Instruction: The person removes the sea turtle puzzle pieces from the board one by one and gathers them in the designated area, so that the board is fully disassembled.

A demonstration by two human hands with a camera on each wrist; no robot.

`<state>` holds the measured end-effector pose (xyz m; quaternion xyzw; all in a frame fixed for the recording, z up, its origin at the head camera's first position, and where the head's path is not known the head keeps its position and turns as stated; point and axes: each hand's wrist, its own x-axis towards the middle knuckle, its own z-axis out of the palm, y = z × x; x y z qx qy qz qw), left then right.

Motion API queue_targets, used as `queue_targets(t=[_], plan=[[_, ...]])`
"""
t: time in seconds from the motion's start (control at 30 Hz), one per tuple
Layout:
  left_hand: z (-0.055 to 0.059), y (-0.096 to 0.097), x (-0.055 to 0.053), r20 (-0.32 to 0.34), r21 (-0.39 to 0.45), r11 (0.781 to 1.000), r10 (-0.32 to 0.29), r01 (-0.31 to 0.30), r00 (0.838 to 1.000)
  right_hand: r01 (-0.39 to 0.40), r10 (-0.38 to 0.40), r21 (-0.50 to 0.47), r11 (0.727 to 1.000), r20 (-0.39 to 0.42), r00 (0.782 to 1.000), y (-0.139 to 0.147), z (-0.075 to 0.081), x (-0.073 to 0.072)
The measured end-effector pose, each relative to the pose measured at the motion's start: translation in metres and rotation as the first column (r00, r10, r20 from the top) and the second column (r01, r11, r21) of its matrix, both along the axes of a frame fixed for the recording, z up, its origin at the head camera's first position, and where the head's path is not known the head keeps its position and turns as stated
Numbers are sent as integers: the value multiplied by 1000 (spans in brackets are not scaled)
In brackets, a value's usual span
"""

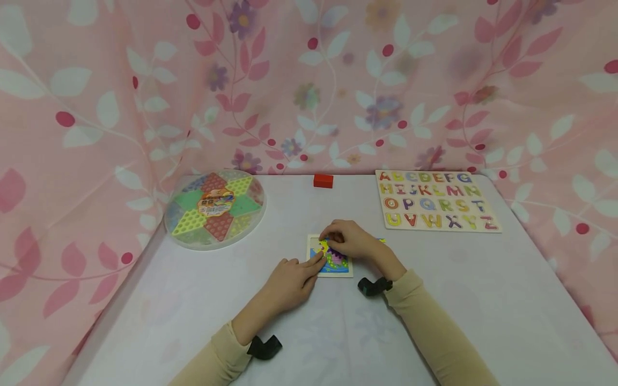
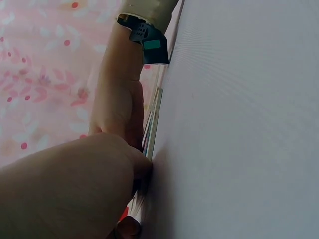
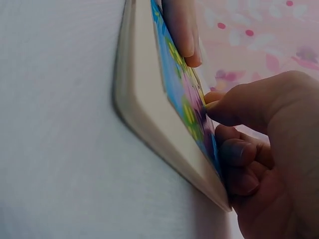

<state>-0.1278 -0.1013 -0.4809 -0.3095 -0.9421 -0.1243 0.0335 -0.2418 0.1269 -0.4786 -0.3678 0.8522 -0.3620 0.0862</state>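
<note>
A small picture puzzle (image 1: 338,271) in a pale wooden frame lies on the white table, blue at the bottom with yellow, green and purple shapes. My left hand (image 1: 291,284) comes in from the left, with extended fingertips resting on the picture's left part. From the right, my right hand (image 1: 354,239) reaches over the top of the board and covers its upper right part. Close up in the right wrist view, its thumb and forefinger (image 3: 234,102) pinch a thin puzzle piece at the picture's surface, mostly hidden by the fingertips. The other fingers curl beside the frame.
A red block (image 1: 323,181) sits at the table's back edge. To the left lies a round Chinese checkers board (image 1: 215,209); at the back right is an alphabet board (image 1: 438,201). A colourful bit (image 1: 382,240) shows behind my right wrist. Floral cloth (image 1: 309,80) hangs around the table.
</note>
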Motion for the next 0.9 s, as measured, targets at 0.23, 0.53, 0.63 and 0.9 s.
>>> queue_targets(t=[0.23,0.53,0.63,0.9], plan=[[1,-1,0,6,23,1000,-6,6,1000,5,-7,72,997,28,1000,-5,7,2],[0,-1,0,11,13,1000,2,-2,1000,11,-17,75,997,75,997,-4,7,0],[-1,-1,-1,3,7,1000,2,-2,1000,13,-19,74,997,81,997,-4,8,0],[-3,-1,-1,7,6,1000,4,-4,1000,13,-26,110,994,115,993,-9,9,3]])
